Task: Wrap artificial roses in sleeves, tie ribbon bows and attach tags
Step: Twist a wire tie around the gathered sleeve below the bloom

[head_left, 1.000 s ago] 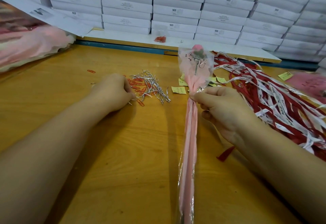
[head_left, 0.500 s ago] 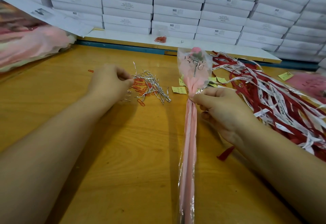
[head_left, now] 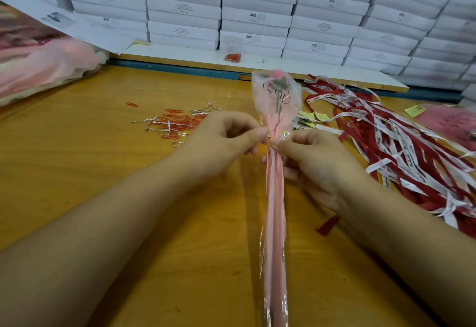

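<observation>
both hands are meeting at the neck of the clear and pink sleeve [head_left: 275,223], just under the flared top where the artificial rose [head_left: 278,76] is sitting. the right hand [head_left: 316,164] is pinching the gathered film between thumb and curled fingers, probably so the pleats are not springing open. the left hand [head_left: 226,143] is pinching the same spot from the other side with curled fingertips. a silver glint is showing there, though i cannot tell whether a twist tie is in that pinch. the sleeve is lying lengthwise between the forearms, its tail running toward the person and the bloom pointing away, which is putting the neck square to both hands. beyond the left hand, silver twist ties [head_left: 203,111] and red paper clips [head_left: 177,123] are lying loose, likely for quick reaching. outside the right hand a tangle of red and white ribbons [head_left: 401,146] is spreading, with yellow tags [head_left: 320,115] just beyond its knuckles. everything is resting on a varnished wooden table [head_left: 116,197]. past the hands, white boxes [head_left: 257,14] are standing in a stacked wall, and a heap of pink wrapping [head_left: 38,69] is slumping far out to the left.
</observation>
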Motion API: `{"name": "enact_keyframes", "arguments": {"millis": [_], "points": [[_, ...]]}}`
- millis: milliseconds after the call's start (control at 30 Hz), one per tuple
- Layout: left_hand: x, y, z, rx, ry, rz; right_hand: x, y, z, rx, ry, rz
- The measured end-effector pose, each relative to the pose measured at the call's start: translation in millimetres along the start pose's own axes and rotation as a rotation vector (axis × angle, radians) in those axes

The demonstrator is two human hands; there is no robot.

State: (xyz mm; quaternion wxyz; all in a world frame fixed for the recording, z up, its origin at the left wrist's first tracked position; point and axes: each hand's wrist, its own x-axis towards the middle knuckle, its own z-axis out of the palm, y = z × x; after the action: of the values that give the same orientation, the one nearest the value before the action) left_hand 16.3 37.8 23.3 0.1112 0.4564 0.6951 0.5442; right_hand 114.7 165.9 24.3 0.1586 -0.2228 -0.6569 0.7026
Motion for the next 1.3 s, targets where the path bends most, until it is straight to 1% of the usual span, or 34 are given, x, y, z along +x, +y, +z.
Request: {"name": "enact_keyframes", "arguments": {"millis": [133, 267, 433, 533, 600, 700, 733, 833, 1000, 1100, 1200, 1300], "points": [[1.4, -1.0, 7.8, -0.052, -0.004, 0.038, -1.7, 0.1, 1.3, -0.007, -0.054, -0.040], [1.8, -0.9, 8.7, -0.051, 0.003, 0.016, -2.4, 0.5, 3.9, -0.017, -0.078, -0.052], [2.5, -2.5, 4.5, 0.113, -0.025, -0.009, -6.5, -1.6, 5.7, -0.004, -0.086, -0.048], [1.2, -3.3, -0.5, 0.135, -0.072, -0.020, -8.3, -1.6, 6.2, -0.023, -0.109, -0.057], [0.9, -4.5, -2.7, 0.074, -0.102, -0.048, -9.7, -2.2, 7.1, -0.063, -0.125, -0.072], [1.1, -7.2, -6.0, -0.087, -0.151, -0.112, -10.8, -3.7, 7.7, -0.115, -0.132, -0.084], [1.0, -7.6, -7.0, -0.107, -0.172, -0.124, -11.1, -4.0, 7.8, -0.122, -0.135, -0.085], [0.9, -8.2, -8.7, -0.072, -0.216, -0.159, -12.8, -4.6, 9.1, -0.132, -0.149, -0.091], [4.6, -13.9, -7.7, -0.124, -0.132, -0.245, -14.1, -4.3, 8.7, -0.169, -0.124, -0.107], [4.9, -14.3, -6.3, -0.234, -0.151, -0.310, -15.3, -4.7, 8.0, -0.184, -0.125, -0.123], [3.7, -14.0, -3.9, -0.300, -0.143, -0.308, -15.4, -5.4, 7.8, -0.215, -0.131, -0.161], [3.1, -11.8, -2.7, -0.339, -0.099, -0.311, -14.6, -6.4, 6.9, -0.296, -0.128, -0.189]]}}
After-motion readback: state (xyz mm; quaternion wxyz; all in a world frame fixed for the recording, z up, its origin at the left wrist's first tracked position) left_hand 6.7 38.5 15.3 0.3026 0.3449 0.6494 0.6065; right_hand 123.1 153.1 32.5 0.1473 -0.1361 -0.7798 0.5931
